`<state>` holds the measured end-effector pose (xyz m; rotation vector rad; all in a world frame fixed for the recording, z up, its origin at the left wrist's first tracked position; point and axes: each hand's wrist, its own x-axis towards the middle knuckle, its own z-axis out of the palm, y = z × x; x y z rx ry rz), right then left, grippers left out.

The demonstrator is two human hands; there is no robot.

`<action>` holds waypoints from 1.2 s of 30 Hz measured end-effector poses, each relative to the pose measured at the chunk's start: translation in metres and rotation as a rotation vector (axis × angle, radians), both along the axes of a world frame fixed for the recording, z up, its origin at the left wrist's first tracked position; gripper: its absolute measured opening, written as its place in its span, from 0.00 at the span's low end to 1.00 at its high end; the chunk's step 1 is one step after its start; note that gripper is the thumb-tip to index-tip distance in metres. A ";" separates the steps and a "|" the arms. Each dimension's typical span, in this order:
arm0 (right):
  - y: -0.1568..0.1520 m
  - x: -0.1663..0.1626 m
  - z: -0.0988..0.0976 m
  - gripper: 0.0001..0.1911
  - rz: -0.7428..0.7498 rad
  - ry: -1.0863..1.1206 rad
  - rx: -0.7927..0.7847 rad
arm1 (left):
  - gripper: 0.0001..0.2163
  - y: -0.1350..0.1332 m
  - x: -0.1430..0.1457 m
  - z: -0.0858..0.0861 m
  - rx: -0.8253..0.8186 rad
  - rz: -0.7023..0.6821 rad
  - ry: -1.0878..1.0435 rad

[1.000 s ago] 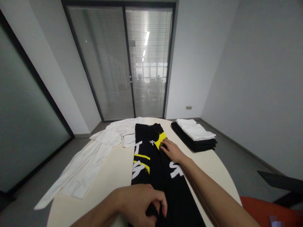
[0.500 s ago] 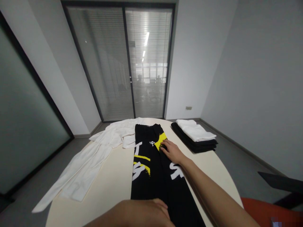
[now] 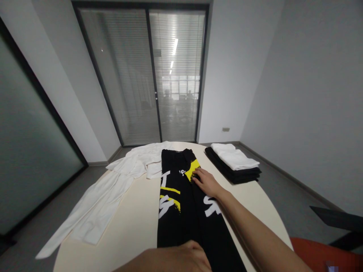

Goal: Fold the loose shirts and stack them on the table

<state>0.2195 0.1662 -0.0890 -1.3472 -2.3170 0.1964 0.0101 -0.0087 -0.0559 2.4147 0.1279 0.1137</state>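
A black long-sleeved top (image 3: 184, 226) with white lettering and yellow patches lies folded lengthwise into a long strip on the table, its collar at the far end. My right hand (image 3: 208, 184) rests on its right side by the yellow patch, fingers spread and slightly bent, holding nothing. Low in the view, my left hand (image 3: 188, 257) lies across the near part of the top. Its fingers appear laid on the cloth, though the picture's lower edge hides part of them.
A loosely spread white garment (image 3: 113, 185) covers the left of the round table (image 3: 133, 223), one sleeve reaching past the edge. At the right stands a stack of folded black clothes (image 3: 232, 173) with a folded white one (image 3: 235, 156) on top. An orange chair (image 3: 314, 253) is at lower right.
My left hand has slid slightly toward me and to the right along the black top. The right hand stays where it was.
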 end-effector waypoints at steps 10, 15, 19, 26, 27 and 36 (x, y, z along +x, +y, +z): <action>-0.007 -0.010 0.014 0.19 -0.018 0.043 0.042 | 0.10 0.021 -0.031 0.035 0.292 0.478 0.013; -0.005 -0.034 0.029 0.16 0.025 0.061 0.048 | 0.09 0.036 -0.045 0.027 0.271 0.481 0.020; 0.004 -0.059 0.031 0.15 -0.014 -0.011 -0.031 | 0.04 0.037 -0.046 0.025 0.256 0.448 -0.021; 0.015 -0.079 0.033 0.09 -0.240 0.002 -0.124 | 0.06 0.040 -0.035 0.011 0.350 0.526 -0.094; 0.016 -0.079 0.033 0.08 -0.257 0.007 -0.114 | 0.06 0.040 -0.034 0.010 0.351 0.530 -0.095; 0.010 -0.080 0.025 0.11 -0.229 -0.071 -0.040 | 0.35 0.028 -0.036 0.013 0.271 0.479 0.108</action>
